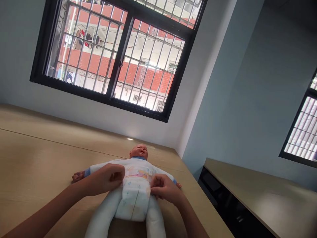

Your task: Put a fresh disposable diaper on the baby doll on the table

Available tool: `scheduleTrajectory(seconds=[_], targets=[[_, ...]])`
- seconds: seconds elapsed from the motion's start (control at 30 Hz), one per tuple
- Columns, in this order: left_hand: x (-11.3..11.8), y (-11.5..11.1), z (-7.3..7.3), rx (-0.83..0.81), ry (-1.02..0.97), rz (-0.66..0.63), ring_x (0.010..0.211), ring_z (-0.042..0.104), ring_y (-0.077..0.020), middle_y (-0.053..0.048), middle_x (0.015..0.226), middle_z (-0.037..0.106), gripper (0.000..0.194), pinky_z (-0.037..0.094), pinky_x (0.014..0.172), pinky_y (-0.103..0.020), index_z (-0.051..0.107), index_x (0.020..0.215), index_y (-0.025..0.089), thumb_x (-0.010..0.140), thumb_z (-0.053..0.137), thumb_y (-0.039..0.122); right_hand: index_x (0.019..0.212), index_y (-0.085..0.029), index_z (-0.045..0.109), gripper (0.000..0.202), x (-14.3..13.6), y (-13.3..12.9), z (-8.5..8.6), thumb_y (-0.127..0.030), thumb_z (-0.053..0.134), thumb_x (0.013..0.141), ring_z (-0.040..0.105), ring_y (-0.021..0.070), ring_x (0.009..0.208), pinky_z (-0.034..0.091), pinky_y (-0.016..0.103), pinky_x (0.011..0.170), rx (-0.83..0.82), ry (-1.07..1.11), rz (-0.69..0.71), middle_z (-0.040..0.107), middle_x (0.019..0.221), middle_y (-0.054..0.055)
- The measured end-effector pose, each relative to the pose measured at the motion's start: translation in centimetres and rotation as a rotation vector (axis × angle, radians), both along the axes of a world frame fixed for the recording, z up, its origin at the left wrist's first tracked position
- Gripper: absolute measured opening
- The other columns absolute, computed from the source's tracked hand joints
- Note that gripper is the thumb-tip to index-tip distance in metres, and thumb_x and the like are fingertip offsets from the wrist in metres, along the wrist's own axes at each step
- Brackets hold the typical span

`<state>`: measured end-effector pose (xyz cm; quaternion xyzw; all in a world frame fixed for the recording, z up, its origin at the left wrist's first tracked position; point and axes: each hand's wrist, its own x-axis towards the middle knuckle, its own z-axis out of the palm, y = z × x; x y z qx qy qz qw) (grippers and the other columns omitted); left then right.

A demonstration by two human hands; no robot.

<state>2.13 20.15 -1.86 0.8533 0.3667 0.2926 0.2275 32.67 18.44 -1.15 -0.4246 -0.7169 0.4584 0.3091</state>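
Observation:
A baby doll (139, 151) lies on its back on the wooden table, head toward the window and legs toward me. It wears a white long-sleeved top (130, 163) with blue collar and cuffs, and white leg coverings. A white diaper (133, 201) with a line down its front covers its hips, over the leg coverings. My left hand (111, 179) pinches the diaper's upper edge on the left side of the waist. At the opposite side, my right hand (164, 189) has curled fingers closed on the diaper's edge. Both fingertips are partly hidden.
The light wooden table (37, 158) reaches back to the wall under a barred window (119, 62). To the right, beyond a gap, stands a second wooden table (262, 191) with a dark side. A pale blue wall (223, 99) rises behind it.

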Motion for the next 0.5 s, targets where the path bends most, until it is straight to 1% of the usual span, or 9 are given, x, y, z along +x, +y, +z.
scheduleTrajectory(seconds=[0.07,0.1,0.17,0.2,0.23,0.3,0.37,0.43,0.5], targets=[[-0.4,0.0,0.2,-0.276,-0.089,-0.034,0.066,0.054,-0.0136,0.003,0.072,0.06,0.009,0.043,0.058,-0.023,0.056,0.082,0.02,0.082,0.058,0.028,0.082,-0.018,0.055,0.025,0.6,-0.1,0.5,-0.032,0.072,0.069,0.054,0.0087,0.047,0.023,0.021,0.041,-0.139,0.066,0.003,0.067,0.07,-0.001],[-0.5,0.0,0.2,-0.414,-0.141,-0.028,0.066,0.057,-0.0137,0.002,0.075,0.063,0.012,0.046,0.058,-0.023,0.057,0.086,0.02,0.081,0.06,0.03,0.085,-0.018,0.055,0.028,0.7,-0.2,0.7,-0.035,0.072,0.071,0.059,0.0092,0.049,0.022,0.02,0.04,-0.185,0.099,-0.003,0.071,0.078,0.002],[-0.4,-0.1,0.4,-0.647,-0.258,0.021,0.071,0.063,-0.0142,-0.001,0.085,0.07,0.02,0.052,0.061,-0.024,0.059,0.092,0.019,0.079,0.065,0.033,0.089,-0.017,0.055,0.032,0.6,-0.5,1.1,-0.038,0.073,0.072,0.068,0.0114,0.056,0.023,0.019,0.04,-0.262,0.166,-0.006,0.073,0.09,0.004],[-0.4,-0.2,0.5,-0.738,-0.321,0.041,0.074,0.065,-0.0147,-0.003,0.088,0.071,0.023,0.054,0.065,-0.024,0.06,0.093,0.019,0.078,0.068,0.034,0.091,-0.017,0.056,0.034,0.4,-0.7,1.2,-0.038,0.075,0.072,0.071,0.0134,0.06,0.023,0.018,0.04,-0.299,0.189,0.0,0.073,0.089,0.004],[-0.3,-0.3,0.5,-0.814,-0.386,0.044,0.077,0.066,-0.015,-0.004,0.089,0.071,0.025,0.056,0.069,-0.024,0.06,0.095,0.019,0.077,0.07,0.034,0.093,-0.017,0.056,0.036,0.1,-0.9,1.2,-0.038,0.076,0.071,0.072,0.0149,0.062,0.024,0.018,0.04,-0.326,0.205,0.008,0.072,0.084,0.003],[0.0,-0.6,0.7,-0.935,-0.511,0.006,0.081,0.067,-0.0146,-0.002,0.086,0.068,0.03,0.057,0.079,-0.025,0.063,0.098,0.018,0.075,0.076,0.032,0.096,-0.017,0.057,0.038,-0.6,-1.3,1.2,-0.038,0.077,0.071,0.071,0.0148,0.059,0.024,0.018,0.041,-0.345,0.223,0.02,0.069,0.068,0.0],[0.2,-0.8,0.8,-1.0,-0.592,-0.045,0.081,0.065,-0.0129,0.0,0.083,0.064,0.034,0.057,0.087,-0.027,0.065,0.101,0.018,0.074,0.079,0.031,0.098,-0.017,0.056,0.038,-1.3,-1.5,1.1,-0.038,0.075,0.073,0.066,0.0129,0.055,0.024,0.018,0.042,-0.348,0.235,0.031,0.067,0.058,0.0],[0.5,-0.9,0.6,-1.028,-0.635,-0.084,0.08,0.063,-0.0117,0.0,0.084,0.062,0.036,0.055,0.092,-0.028,0.066,0.102,0.017,0.072,0.082,0.029,0.101,-0.017,0.055,0.039,-1.7,-1.5,0.8,-0.037,0.074,0.073,0.062,0.0105,0.051,0.025,0.017,0.043,-0.362,0.255,0.048,0.069,0.059,0.002],[0.9,-0.8,0.4,-1.024,-0.66,-0.118,0.083,0.063,-0.0119,0.0,0.087,0.062,0.037,0.054,0.095,-0.028,0.066,0.102,0.017,0.071,0.083,0.029,0.102,-0.017,0.055,0.039,-1.9,-1.4,0.5,-0.036,0.074,0.074,0.06,0.009,0.05,0.026,0.017,0.043,-0.376,0.278,0.056,0.069,0.06,0.001]])
